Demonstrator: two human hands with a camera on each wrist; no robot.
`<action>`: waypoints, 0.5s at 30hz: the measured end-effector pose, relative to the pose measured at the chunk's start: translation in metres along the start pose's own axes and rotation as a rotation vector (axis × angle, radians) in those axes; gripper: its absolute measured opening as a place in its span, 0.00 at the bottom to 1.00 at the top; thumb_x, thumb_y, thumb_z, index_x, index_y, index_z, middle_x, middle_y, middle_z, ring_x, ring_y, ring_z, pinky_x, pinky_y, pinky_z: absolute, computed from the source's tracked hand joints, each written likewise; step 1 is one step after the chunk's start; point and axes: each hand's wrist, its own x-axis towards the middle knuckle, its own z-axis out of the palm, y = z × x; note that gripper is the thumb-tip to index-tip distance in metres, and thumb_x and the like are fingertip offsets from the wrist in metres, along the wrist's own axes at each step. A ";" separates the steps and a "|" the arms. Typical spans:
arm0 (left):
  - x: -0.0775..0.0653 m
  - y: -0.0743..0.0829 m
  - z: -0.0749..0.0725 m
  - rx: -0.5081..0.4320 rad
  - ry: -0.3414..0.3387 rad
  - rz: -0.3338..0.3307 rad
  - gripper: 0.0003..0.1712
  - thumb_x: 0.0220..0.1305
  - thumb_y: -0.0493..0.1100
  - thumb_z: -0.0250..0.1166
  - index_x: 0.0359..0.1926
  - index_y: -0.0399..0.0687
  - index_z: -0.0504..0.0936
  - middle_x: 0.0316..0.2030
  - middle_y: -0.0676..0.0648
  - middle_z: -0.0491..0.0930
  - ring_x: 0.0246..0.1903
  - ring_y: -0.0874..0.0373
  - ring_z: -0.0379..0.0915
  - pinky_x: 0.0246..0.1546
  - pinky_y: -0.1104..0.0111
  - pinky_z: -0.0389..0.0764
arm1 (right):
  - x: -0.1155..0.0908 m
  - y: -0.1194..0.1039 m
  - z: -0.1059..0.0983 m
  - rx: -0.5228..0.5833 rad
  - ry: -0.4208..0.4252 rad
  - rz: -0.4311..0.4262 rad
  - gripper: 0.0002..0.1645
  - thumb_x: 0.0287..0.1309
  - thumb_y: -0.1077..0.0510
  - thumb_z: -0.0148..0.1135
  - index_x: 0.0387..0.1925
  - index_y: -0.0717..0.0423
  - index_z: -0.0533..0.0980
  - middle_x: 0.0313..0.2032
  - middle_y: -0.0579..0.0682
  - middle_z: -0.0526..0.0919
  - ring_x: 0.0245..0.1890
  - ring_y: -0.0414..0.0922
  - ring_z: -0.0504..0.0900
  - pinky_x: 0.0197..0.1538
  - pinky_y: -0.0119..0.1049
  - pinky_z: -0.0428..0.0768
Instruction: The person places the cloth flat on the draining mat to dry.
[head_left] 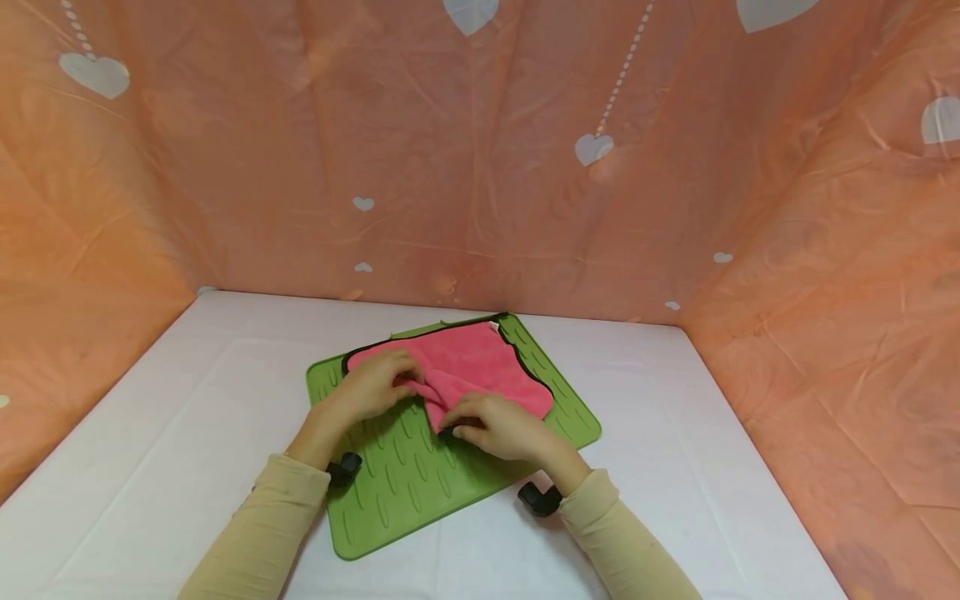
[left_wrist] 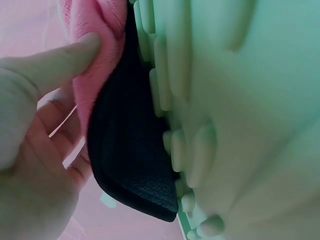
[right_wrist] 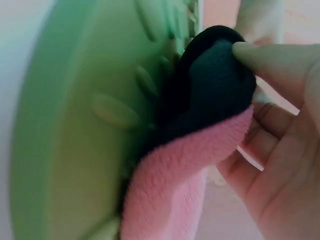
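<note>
Peach heart-print sheeting is enclosing a white table [head_left: 150, 467]. On the green ridged mat [head_left: 405, 492], the left hand [head_left: 372, 387] and right hand [head_left: 498, 427] are each pinching the pink-and-black cloth [head_left: 480, 367] between curled fingers.

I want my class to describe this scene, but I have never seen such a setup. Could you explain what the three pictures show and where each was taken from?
There is no machine here: a person works with two bare hands. The wide picture comes from a camera on the person's head; the two close-ups come from cameras on each wrist. On a white table lies a green ribbed mat, and on it a cloth, pink on one side and black on the other. The left hand pinches the cloth's edge, thumb on the pink side. The right hand pinches a turned-up corner, black side showing. Orange sheeting with white hearts surrounds the table.
</note>
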 end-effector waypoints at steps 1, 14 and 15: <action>0.000 0.000 -0.001 0.007 0.018 -0.002 0.04 0.67 0.35 0.71 0.40 0.48 0.87 0.40 0.50 0.85 0.45 0.51 0.81 0.51 0.52 0.80 | -0.001 0.001 -0.003 0.033 0.017 -0.001 0.12 0.71 0.63 0.64 0.51 0.52 0.86 0.47 0.46 0.87 0.47 0.38 0.81 0.53 0.33 0.80; -0.002 0.002 -0.017 -0.014 0.158 -0.034 0.09 0.73 0.37 0.65 0.49 0.46 0.88 0.44 0.47 0.85 0.48 0.46 0.81 0.55 0.44 0.70 | -0.013 0.017 -0.029 0.249 0.224 0.049 0.11 0.68 0.64 0.67 0.48 0.53 0.88 0.44 0.47 0.88 0.43 0.40 0.83 0.47 0.37 0.85; -0.002 0.001 -0.017 -0.018 0.145 -0.034 0.09 0.73 0.37 0.65 0.49 0.46 0.88 0.45 0.47 0.85 0.51 0.45 0.81 0.56 0.42 0.70 | -0.013 0.019 -0.029 0.234 0.202 0.056 0.11 0.68 0.63 0.67 0.49 0.52 0.88 0.45 0.47 0.88 0.44 0.40 0.83 0.48 0.37 0.84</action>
